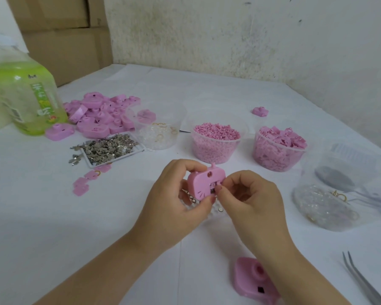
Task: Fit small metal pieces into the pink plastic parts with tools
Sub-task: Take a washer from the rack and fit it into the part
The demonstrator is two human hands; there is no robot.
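The left hand [174,194] grips the rounded pink plastic casing [201,183] above the bench [97,227]; the right hand [251,199] pinches a small silvery metal piece [213,185] at its face; best hold the casing steady, pressing squarely.

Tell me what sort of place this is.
Probably a small hand-assembly bench, perhaps a home workshop. A heap of pink plastic parts and small metal pieces in a tray lie on the white table, with stacked cardboard boxes behind.
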